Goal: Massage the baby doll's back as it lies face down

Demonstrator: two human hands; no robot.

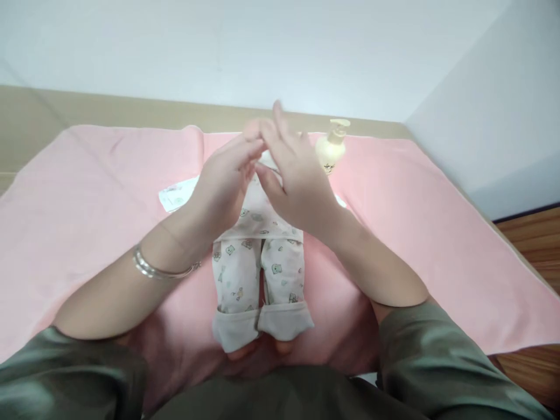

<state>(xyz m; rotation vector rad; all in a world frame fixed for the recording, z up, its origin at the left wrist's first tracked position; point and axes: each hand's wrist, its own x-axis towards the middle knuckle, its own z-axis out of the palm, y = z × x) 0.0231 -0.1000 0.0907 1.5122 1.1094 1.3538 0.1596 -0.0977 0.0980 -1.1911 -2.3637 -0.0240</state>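
My left hand and my right hand meet at the fingers, raised above a small doll-like figure on its back. Stretched fingers of the right hand lie against the left fingers, which are slightly bent and a little blurred. I see nothing held between them. The figure wears a white printed top and matching trousers with pale turned-up cuffs. Small feet show below the cuffs, towards me. Both hands hide its head and most of its chest. A silver bangle circles my left wrist.
Behind my right hand stands a cream pump bottle. A white printed packet or cloth lies left of the figure. Pink cloth covers the tan surface, with a pale wall behind and wood at right.
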